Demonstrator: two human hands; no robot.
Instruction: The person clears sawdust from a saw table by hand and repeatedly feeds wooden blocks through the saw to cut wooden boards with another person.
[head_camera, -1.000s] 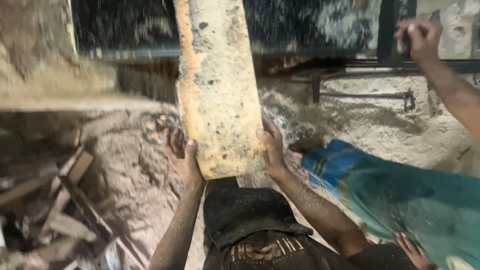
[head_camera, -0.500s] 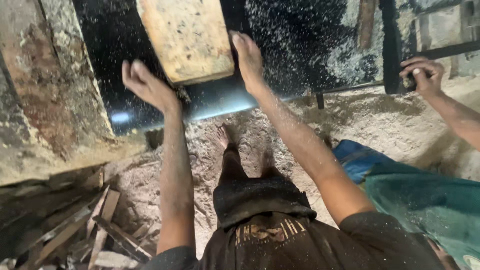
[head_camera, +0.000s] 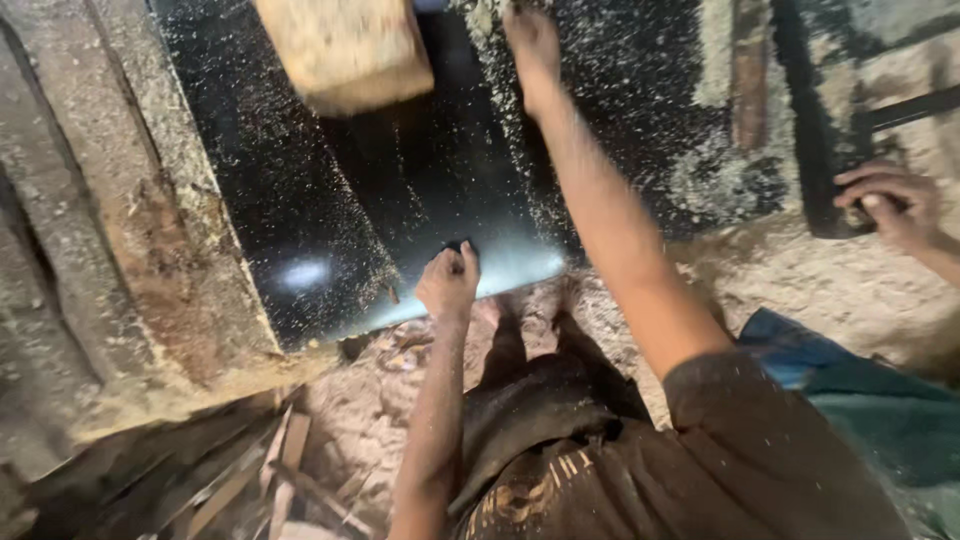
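Wooden block (head_camera: 345, 50) at top of view, pale tan, rough sawn face, squared end pointing down, slightly blurred, over the dark metal counter (head_camera: 420, 200). Counter surface black, shiny, speckled all over with sawdust, a bright light patch reflected near its front edge. Right hand (head_camera: 532, 40) raised beside the block, just right of it, fingers on the counter surface near the top edge; not touching the block as far as visible, grip cannot be told since the fingers run out of view. Left hand (head_camera: 447, 283) lower, at the counter's front edge, curled narrow into a loose fist around a small dark object, hard to identify. Left of the counter a thick worn timber (head_camera: 130, 250) lies at a slant, crusted with sawdust. Below it a heap of wood scraps (head_camera: 250, 470) on the sawdust floor (head_camera: 780, 280). Bare feet (head_camera: 530, 310) stand in the sawdust beneath the counter edge. Another person's hand (head_camera: 890, 205) at right grips a dark metal bar (head_camera: 905, 110). Blue-green cloth (head_camera: 860, 390) lies lower right.
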